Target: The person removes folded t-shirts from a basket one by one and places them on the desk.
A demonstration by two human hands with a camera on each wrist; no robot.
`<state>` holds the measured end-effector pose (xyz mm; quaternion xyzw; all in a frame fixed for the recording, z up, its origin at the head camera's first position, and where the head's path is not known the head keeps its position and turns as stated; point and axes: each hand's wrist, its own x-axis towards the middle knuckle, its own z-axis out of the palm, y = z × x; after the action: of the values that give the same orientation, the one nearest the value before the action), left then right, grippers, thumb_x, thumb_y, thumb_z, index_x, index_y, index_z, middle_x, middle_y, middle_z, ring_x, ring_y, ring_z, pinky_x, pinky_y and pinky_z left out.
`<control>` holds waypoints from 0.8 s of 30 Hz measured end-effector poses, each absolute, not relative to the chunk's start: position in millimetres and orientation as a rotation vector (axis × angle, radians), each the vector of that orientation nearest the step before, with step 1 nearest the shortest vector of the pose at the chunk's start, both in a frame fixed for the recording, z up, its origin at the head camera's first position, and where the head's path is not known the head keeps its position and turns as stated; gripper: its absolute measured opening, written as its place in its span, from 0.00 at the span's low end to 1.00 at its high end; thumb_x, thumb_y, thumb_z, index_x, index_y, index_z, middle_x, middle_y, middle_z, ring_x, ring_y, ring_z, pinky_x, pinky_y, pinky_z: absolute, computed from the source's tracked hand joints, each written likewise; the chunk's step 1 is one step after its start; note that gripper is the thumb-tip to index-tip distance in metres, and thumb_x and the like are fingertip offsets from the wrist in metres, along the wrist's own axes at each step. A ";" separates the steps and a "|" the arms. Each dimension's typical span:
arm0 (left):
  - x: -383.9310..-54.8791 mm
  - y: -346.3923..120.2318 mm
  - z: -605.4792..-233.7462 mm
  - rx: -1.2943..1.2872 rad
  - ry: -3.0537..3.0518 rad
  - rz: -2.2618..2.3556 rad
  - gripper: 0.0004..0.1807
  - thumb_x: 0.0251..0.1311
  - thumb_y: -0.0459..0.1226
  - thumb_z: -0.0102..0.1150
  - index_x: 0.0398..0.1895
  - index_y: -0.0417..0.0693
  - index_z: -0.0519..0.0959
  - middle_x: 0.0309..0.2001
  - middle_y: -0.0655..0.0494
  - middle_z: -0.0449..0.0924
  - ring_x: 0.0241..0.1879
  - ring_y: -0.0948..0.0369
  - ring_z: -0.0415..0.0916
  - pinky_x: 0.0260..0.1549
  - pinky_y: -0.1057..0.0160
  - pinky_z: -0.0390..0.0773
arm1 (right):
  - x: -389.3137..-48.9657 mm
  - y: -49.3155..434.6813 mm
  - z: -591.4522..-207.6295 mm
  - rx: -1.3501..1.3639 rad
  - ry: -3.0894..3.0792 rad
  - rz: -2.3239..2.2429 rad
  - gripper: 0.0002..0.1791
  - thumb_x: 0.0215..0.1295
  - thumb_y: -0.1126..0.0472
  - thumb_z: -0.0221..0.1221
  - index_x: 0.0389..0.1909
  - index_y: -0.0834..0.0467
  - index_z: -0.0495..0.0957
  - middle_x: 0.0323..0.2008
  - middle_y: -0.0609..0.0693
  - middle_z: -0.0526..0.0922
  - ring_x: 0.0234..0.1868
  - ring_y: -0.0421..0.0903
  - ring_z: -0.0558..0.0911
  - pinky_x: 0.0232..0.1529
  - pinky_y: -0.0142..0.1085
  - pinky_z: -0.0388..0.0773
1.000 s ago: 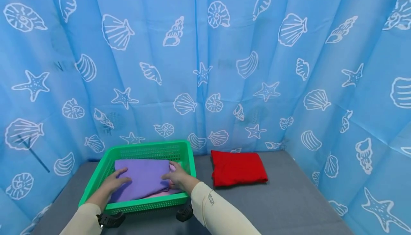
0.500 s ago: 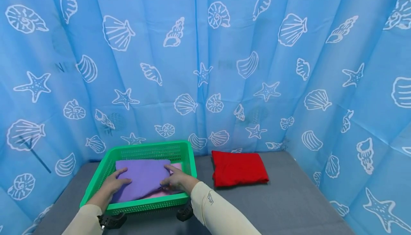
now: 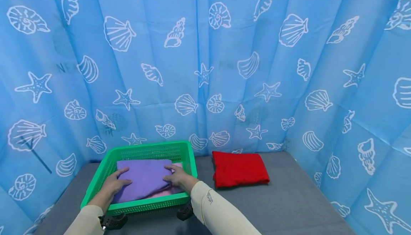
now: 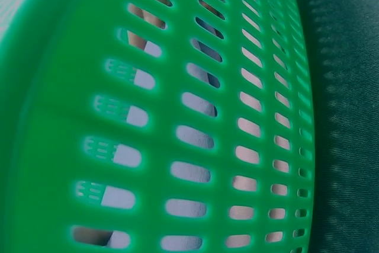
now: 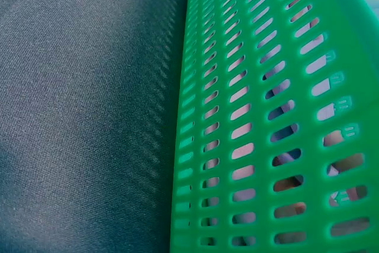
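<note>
A folded purple cloth (image 3: 144, 178) lies in a green perforated basket (image 3: 151, 203), on top of folded pink cloth (image 3: 162, 193). My left hand (image 3: 112, 185) reaches over the front left rim and touches the purple cloth's left side, thumb and fingers spread. At its right edge, my right hand (image 3: 178, 178) rests with loosely extended fingers. Both wrist views are filled by the basket wall (image 4: 59, 87), with pale cloth showing through the slots; the hands are mostly hidden there.
A folded red cloth (image 3: 240, 170) lies on the grey tabletop (image 3: 282, 203) right of the basket. Blue curtains (image 3: 205, 85) with white seashell prints enclose the back and sides. Black wrist devices (image 3: 113, 222) sit just before the basket's front wall.
My right hand's fingers have shifted from beyond the purple cloth's right edge onto its corner, uncovering some pink cloth. The left hand stays nearly still.
</note>
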<state>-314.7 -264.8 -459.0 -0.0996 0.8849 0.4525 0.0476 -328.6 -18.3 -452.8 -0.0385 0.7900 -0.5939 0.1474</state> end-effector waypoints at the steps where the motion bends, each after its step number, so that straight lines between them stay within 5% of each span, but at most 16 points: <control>1: -314.7 -264.7 -459.0 -0.303 2.700 1.378 0.37 0.64 0.34 0.58 0.74 0.38 0.56 0.71 0.21 0.40 0.69 0.26 0.39 0.64 0.29 0.52 | -328.6 -18.3 -452.2 -0.100 2.272 -1.721 0.27 0.64 0.72 0.60 0.66 0.62 0.72 0.54 0.66 0.75 0.38 0.50 0.83 0.38 0.37 0.81; 8: -314.0 -263.7 -458.2 -0.289 2.708 1.378 0.37 0.63 0.34 0.60 0.74 0.38 0.57 0.71 0.21 0.41 0.69 0.26 0.40 0.64 0.30 0.54 | -332.1 -16.9 -455.6 -0.075 2.290 -1.740 0.30 0.58 0.75 0.64 0.63 0.59 0.75 0.63 0.67 0.70 0.44 0.50 0.82 0.41 0.36 0.81; 14: -313.5 -263.8 -457.9 -0.284 2.697 1.395 0.38 0.63 0.35 0.60 0.74 0.38 0.56 0.71 0.21 0.41 0.69 0.27 0.39 0.64 0.30 0.53 | -339.1 -15.6 -461.1 -0.106 2.255 -1.748 0.36 0.55 0.76 0.66 0.67 0.55 0.72 0.55 0.66 0.75 0.42 0.49 0.83 0.38 0.34 0.81; 19: -314.9 -264.3 -457.6 -0.299 2.689 1.427 0.38 0.63 0.35 0.60 0.75 0.40 0.57 0.72 0.23 0.39 0.70 0.28 0.37 0.66 0.31 0.48 | -335.7 -17.3 -455.3 -0.075 2.253 -1.773 0.39 0.54 0.77 0.65 0.69 0.56 0.70 0.63 0.68 0.70 0.57 0.59 0.78 0.51 0.42 0.80; 24: -313.9 -267.1 -459.0 -0.331 2.639 1.501 0.39 0.62 0.36 0.62 0.75 0.41 0.57 0.73 0.24 0.37 0.70 0.27 0.36 0.65 0.30 0.48 | -333.3 -18.5 -454.0 -0.091 2.278 -1.759 0.39 0.56 0.76 0.64 0.70 0.57 0.68 0.68 0.68 0.66 0.62 0.60 0.74 0.51 0.41 0.79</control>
<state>-313.9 -267.1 -459.0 -0.1084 0.8633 0.4910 0.0440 -333.3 -18.5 -454.0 -0.0313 0.7843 -0.6057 0.1304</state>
